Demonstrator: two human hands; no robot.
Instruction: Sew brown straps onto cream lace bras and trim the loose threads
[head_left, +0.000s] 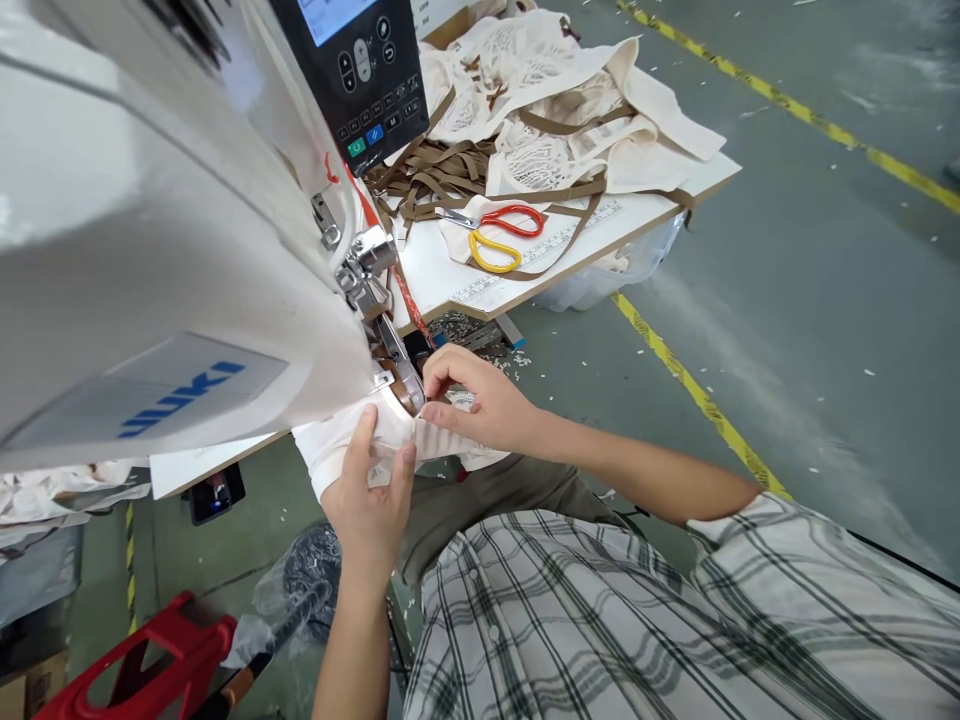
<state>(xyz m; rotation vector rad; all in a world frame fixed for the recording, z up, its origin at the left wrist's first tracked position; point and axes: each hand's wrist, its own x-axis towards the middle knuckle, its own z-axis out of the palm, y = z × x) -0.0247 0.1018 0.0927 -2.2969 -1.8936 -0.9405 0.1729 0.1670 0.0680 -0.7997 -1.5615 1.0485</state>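
Observation:
White fabric [390, 425] lies at the front end of the sewing machine's narrow metal arm [405, 375], below the needle area. My left hand [371, 505] is at its near edge, with thumb and index finger apart on top of the fabric and the other fingers hidden. At the right side of the metal arm, my right hand [487, 400] has bent fingers and a thumb closed on the fabric's edge. A brown strip [401, 390] shows beside the presser area. The white JUKI machine head [187, 270] hangs over the work from the left.
On the white tabletop [480, 290] lie scissors with red and yellow handles [510, 235], brown straps [442, 175] and a pile of white lace garments [555, 110]. A control panel [367, 80] stands behind the machine. A red plastic object [161, 650] is at lower left.

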